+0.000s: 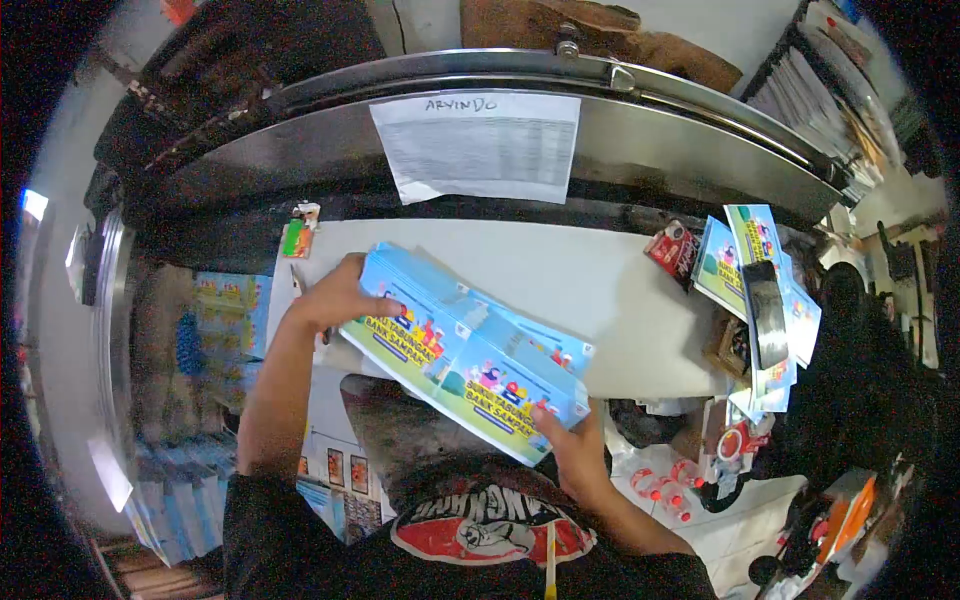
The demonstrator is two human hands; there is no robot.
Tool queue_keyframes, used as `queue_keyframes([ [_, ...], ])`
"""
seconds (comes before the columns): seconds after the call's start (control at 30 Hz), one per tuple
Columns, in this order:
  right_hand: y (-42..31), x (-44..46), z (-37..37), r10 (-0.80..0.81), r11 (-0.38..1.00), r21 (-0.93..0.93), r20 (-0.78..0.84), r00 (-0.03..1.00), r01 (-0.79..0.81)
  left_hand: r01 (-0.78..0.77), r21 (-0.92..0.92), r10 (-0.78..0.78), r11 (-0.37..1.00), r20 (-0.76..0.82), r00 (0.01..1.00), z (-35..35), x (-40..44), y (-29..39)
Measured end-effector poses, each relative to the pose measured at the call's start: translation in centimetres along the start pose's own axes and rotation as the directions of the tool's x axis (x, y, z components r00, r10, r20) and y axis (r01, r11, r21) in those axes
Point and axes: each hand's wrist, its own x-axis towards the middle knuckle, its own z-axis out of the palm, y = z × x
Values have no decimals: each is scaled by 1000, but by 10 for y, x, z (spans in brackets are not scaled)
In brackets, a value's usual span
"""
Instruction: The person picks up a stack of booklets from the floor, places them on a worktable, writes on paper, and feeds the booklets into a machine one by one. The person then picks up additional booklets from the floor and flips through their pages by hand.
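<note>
A thick stack of light-blue printed booklets (470,365) is held tilted over the near edge of the white tabletop (640,330). Its covers show cartoon figures and the words "Buku Tabungan Bank Sampah", printed twice side by side. My left hand (340,295) grips the stack's left end, thumb on top. At the lower right corner, my right hand (575,450) holds it with the thumb on the cover and the other fingers hidden underneath. Sheets fan slightly apart along the far side of the stack.
A paper sheet marked "Arvindo" (480,150) hangs on the metal bar behind the table. More booklets (720,265) and a dark phone-like object (765,310) lie at the right, near a red pack (673,250). Several plastic bottles (672,490) sit lower right.
</note>
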Motion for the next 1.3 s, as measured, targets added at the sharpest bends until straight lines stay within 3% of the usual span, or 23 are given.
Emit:
queue_keyframes([
  [0.07,16,-4,-30,109,994,9,-29,994,-109,11,-109,-1,994,90,996,22,7,-20],
  [0.13,25,-10,-58,36,999,-28,-36,999,-37,18,162,18,987,-216,976,53,3,-22],
  [0.17,19,-17,-67,81,996,-33,-99,992,-85,43,15,-43,999,-33,999,55,-8,28],
  [0.2,14,-22,-76,120,992,-29,-168,978,-127,32,14,-32,999,-18,999,63,-9,34],
  [0.23,14,-20,-81,82,990,119,-87,993,-72,3,42,-1,999,-53,999,70,-13,35],
  [0.27,23,-19,-92,79,990,124,-111,991,-65,-24,74,30,997,-89,996,77,-14,38],
  [0.33,33,-12,-112,309,933,183,28,951,-309,-76,131,76,989,5,997,83,-13,39],
  [0.37,35,-9,-116,355,935,24,0,935,-355,-34,-80,33,996,-10,999,89,-12,28],
  [0.4,29,-9,-110,355,934,34,-9,935,-355,12,-281,-15,960,-10,1000,91,-10,17],
  [0.47,9,-12,-93,178,983,-50,74,981,-175,-26,-282,38,959,36,999,87,-5,4],
  [0.53,-3,-10,-87,143,989,18,54,988,-144,6,-380,-6,925,2,1000,86,-8,-12],
  [0.57,-11,-9,-84,-40,996,-78,50,998,44,7,-384,-13,923,-15,1000,83,-10,-26],
  [0.6,-18,-5,-80,-219,960,-164,72,973,228,23,-563,-29,826,-1,1000,80,-13,-43],
  [0.63,-26,5,-80,-256,929,-250,92,962,271,31,-715,-33,698,12,999,76,-13,-58],
  [0.67,-34,20,-80,-261,929,-239,117,958,283,17,-710,-39,704,-15,999,73,-11,-69],
  [0.73,-50,54,-84,-440,805,-257,346,829,535,-51,-653,-10,756,-89,996,71,-11,-78],
  [0.9,-72,104,-89,-500,627,-386,467,729,677,-167,-491,-43,855,-388,921,81,-27,-55],
  [0.97,-62,108,-99,-404,650,-441,491,772,620,-361,-440,138,822,-462,876,94,-38,-69],
  [1.0,-63,104,-96,-386,654,-449,494,779,609,-348,-453,121,821,-459,880,96,-40,-80],
  [1.03,-68,97,-89,-450,650,-369,517,728,664,-429,-279,306,859,-391,868,94,-42,-90],
  [1.1,-67,94,-90,-503,646,-294,531,682,705,-508,-117,462,853,-281,841,100,-48,-101],
  [1.2,-61,101,-98,-430,593,-373,603,672,714,-461,-244,369,853,-342,864,107,-61,-78],
  [1.3,-54,112,-92,-535,552,-318,574,620,771,-393,-410,292,823,-287,912,95,-54,-64],
])
